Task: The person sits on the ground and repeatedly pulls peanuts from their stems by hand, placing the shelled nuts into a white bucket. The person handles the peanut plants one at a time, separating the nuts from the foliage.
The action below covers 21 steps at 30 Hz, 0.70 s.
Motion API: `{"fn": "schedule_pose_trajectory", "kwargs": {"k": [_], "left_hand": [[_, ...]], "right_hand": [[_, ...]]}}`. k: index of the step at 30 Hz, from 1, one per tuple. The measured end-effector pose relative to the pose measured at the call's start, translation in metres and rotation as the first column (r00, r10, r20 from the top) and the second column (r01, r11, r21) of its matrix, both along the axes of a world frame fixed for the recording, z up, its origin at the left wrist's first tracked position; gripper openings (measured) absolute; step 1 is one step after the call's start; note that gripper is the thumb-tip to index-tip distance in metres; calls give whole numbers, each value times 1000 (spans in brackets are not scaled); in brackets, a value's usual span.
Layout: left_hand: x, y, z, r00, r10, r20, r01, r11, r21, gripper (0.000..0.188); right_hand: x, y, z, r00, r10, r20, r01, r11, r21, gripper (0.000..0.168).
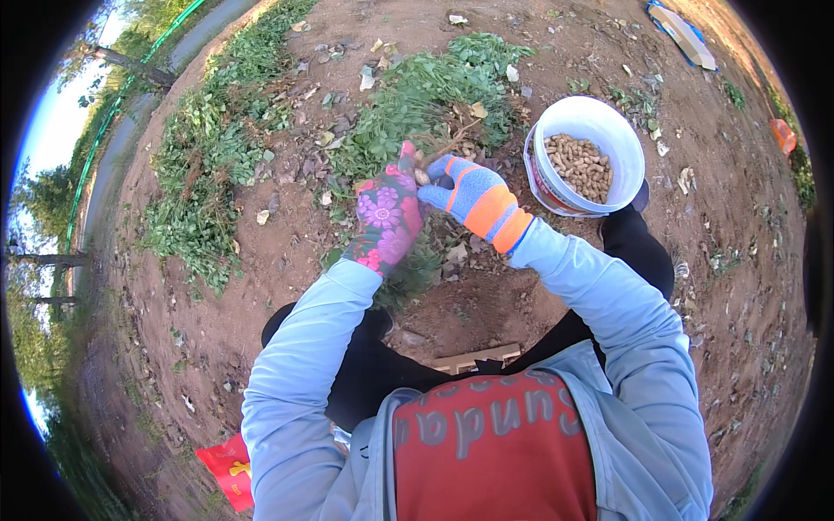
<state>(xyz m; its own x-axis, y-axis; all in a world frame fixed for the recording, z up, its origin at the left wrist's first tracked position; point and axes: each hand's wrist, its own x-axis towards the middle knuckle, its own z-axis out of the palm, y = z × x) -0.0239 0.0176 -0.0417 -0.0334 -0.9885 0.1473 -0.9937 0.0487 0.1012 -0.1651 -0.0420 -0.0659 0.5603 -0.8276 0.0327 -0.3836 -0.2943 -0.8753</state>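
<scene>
My left hand, in a flowered glove, is closed around the root end of a peanut plant, whose leaves hang below it. My right hand, in a blue and orange knit glove, is at those roots, fingertips close to a pale peanut pod. Whether the fingers grip the pod is hard to tell. Just beyond both hands lies a heap of green peanut plants. To the right stands a white plastic bucket, partly filled with unshelled peanuts.
A long row of pulled peanut plants lies on the soil at left. My legs flank the work spot, with a wooden piece between them. A red bag is at lower left, a flattened cardboard piece at upper right.
</scene>
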Motion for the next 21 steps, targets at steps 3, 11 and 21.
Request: {"fn": "schedule_pose_trajectory", "kwargs": {"k": [3,11,21], "left_hand": [[-5,-4,-1,996,-24,81,27,999,-36,61],[1,-6,-20,997,-60,-49,57,997,-61,69],[4,-5,0,998,20,-66,-12,992,125,70]], "right_hand": [[-1,-6,-3,999,-25,40,19,990,137,34],[-1,-16,-10,998,11,65,-24,978,205,37],[-1,-6,-5,961,-10,277,-43,982,182,22]]}}
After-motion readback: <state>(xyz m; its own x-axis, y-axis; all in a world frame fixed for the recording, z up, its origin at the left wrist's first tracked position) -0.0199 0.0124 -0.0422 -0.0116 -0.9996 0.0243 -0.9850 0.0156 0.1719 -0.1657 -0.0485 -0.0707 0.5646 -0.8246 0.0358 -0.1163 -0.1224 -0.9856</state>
